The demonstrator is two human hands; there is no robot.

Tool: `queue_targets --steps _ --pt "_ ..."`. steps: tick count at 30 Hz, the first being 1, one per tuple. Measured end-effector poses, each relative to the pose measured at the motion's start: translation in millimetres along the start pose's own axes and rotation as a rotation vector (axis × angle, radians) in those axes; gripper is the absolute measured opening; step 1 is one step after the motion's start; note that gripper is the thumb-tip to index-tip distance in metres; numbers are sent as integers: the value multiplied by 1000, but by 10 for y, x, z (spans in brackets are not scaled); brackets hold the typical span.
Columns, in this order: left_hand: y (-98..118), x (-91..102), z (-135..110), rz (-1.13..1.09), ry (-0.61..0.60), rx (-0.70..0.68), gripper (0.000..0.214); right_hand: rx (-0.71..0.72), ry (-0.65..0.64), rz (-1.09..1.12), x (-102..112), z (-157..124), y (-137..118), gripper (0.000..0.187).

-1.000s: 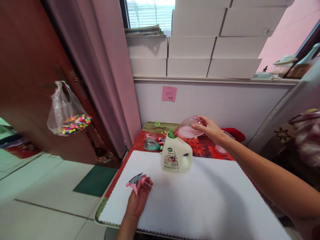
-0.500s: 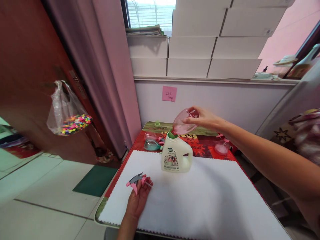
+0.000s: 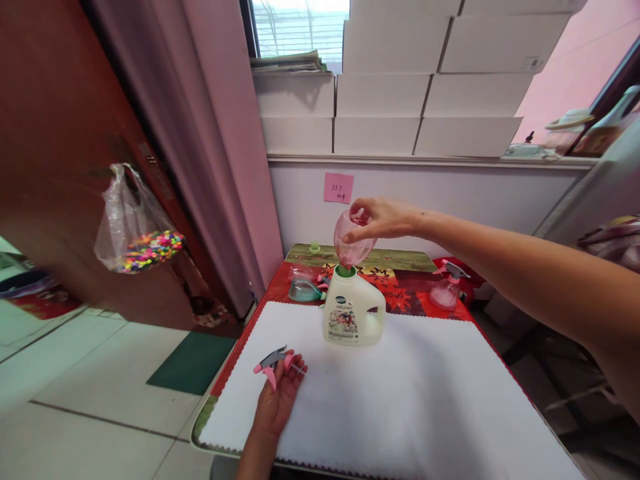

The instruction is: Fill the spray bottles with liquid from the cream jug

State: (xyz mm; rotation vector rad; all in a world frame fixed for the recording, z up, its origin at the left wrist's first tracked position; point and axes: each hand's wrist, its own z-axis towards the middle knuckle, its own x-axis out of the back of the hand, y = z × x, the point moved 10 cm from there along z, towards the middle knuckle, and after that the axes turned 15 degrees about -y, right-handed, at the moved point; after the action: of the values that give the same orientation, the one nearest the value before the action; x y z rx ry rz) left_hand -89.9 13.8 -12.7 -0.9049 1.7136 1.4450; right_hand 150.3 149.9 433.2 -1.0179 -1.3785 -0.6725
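Pink bottle, clamped in the right hand, has tipped from sideways to mouth-down over the funnel in the jug (left hand grips the sprayer head).

Bead bag hangs on door. Pink sticky note on wall below stacked white boxes. Teal bottle lying, pink spray bottle upright at table's far end.

Table: red patterned top, green strip at far edge. White cloth covers near part. Jug upright on cloth, close to cloth's far edge. Behind-left of jug, on bare top: teal bottle. Behind-right of jug: pink spray bottle, upright. Farther behind jug: green cap. Near-left of jug: left hand on cloth, trigger head in fingers.
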Motion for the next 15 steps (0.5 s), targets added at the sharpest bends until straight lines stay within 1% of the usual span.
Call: queue_targets --steps 6,12,15 --pt "-3 2 2 -2 7 -5 17 -5 -6 2 -7 16 2 76" --pt "-16 10 11 -13 -7 6 17 -10 8 16 5 -23 -8 69" --pt "-19 17 16 -5 -7 11 19 -9 12 13 11 -17 7 71"
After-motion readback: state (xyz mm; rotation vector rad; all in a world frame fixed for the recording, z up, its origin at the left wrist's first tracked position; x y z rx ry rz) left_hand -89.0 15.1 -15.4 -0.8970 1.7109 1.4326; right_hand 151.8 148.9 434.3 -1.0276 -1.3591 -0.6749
